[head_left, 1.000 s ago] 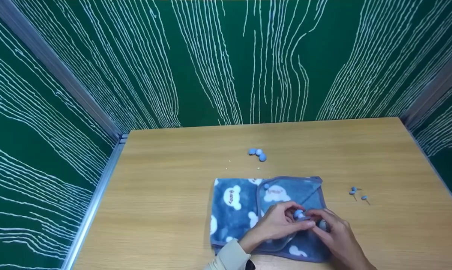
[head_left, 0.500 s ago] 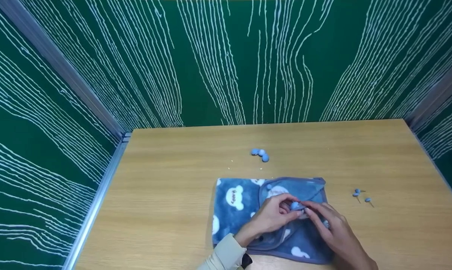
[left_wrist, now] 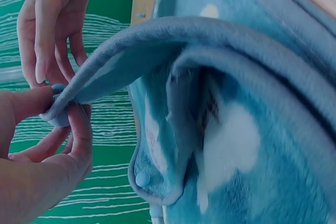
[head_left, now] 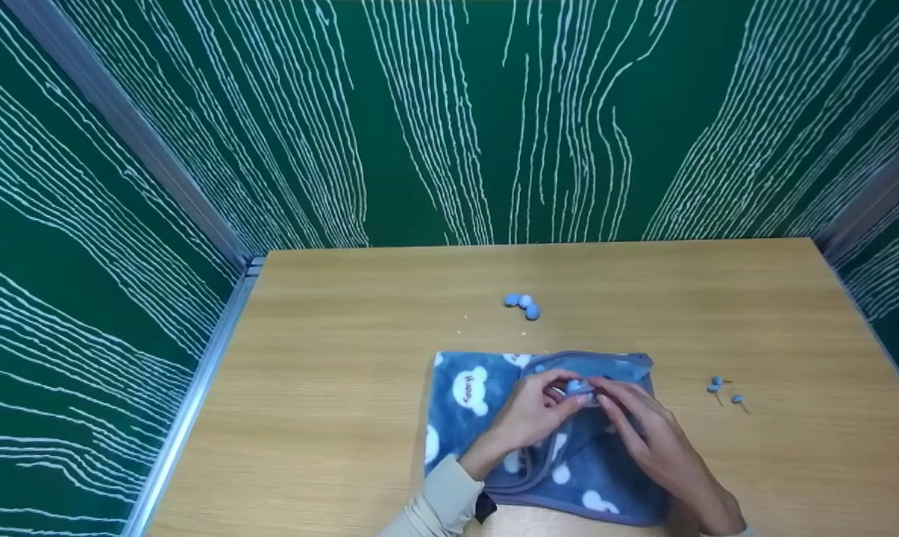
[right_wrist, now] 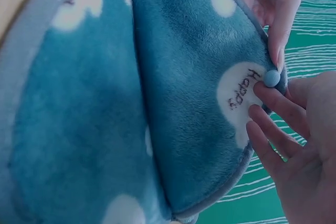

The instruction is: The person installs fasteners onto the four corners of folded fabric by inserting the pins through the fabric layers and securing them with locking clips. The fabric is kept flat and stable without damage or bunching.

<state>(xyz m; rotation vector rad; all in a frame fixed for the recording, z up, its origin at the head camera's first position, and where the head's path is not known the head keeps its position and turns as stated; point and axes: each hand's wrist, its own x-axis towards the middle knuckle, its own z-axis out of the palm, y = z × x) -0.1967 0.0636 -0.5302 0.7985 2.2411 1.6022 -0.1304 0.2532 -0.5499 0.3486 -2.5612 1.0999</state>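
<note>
Left hand (head_left: 530, 412) is pinching the raised edge of the blue fleece cloth with white bear patches (head_left: 479, 418), thumb and forefinger closed on the fold; the left wrist view shows the hem pressed flat between those fingers (left_wrist: 31, 103). Right hand (head_left: 654, 440) is working at the same spot, fingertips bent around a small round-headed blue pin (head_left: 574, 385) and the cloth edge beneath it. In the right wrist view the pin head (right_wrist: 272, 78) is sitting at the hem, just beside the embroidered bear patch, with the fingers (right_wrist: 273, 103) of this hand pressing beneath it. The pin's shaft is hidden in the fleece, so its long axis and heading cannot be told.

The cloth is lying folded near the front of the light wooden tabletop (head_left: 330, 388), its long side running left to right, the right part doubled over and lifted at the grip.

Judgement on progress: one pin appears seated at the fold. A second small blue head (head_left: 541, 368) is showing on the far hem. Three loose blue pins (head_left: 724, 390) are lying to the right, well apart from the cloth, and a cluster of blue round caps (head_left: 522, 304) is lying beyond it, so pinning looks partly done.
</note>
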